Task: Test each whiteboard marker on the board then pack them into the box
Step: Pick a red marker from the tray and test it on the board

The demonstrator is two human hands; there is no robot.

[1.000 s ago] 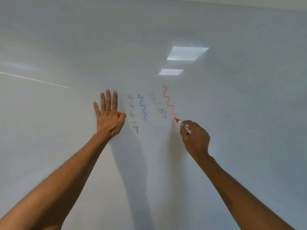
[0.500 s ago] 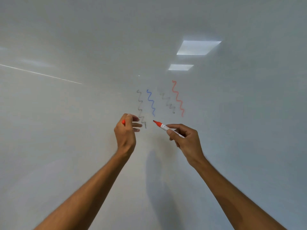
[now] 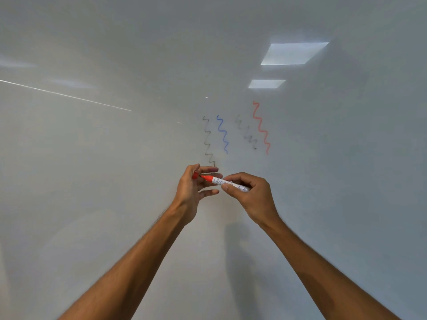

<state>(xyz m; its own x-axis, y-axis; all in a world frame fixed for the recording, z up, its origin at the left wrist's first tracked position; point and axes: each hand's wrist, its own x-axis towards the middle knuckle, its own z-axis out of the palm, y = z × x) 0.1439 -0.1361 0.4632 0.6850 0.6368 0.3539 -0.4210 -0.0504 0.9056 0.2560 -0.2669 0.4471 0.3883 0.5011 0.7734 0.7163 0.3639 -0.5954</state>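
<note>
Right hand (image 3: pixel 251 196) grips a white marker (image 3: pixel 228 182), its red tip at the red cap (image 3: pixel 195 176) pinched in the left hand (image 3: pixel 188 192); barrel print too small to read.

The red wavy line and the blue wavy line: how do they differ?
The red wavy line starts higher and runs longer than the blue wavy line. The red line lies right of the blue line and looks thicker. Both slant down to the right.

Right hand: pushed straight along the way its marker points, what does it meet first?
Most likely the red cap pinched in the left hand: the marker tip in the right hand points left, almost at it. Depth is unclear.
</note>
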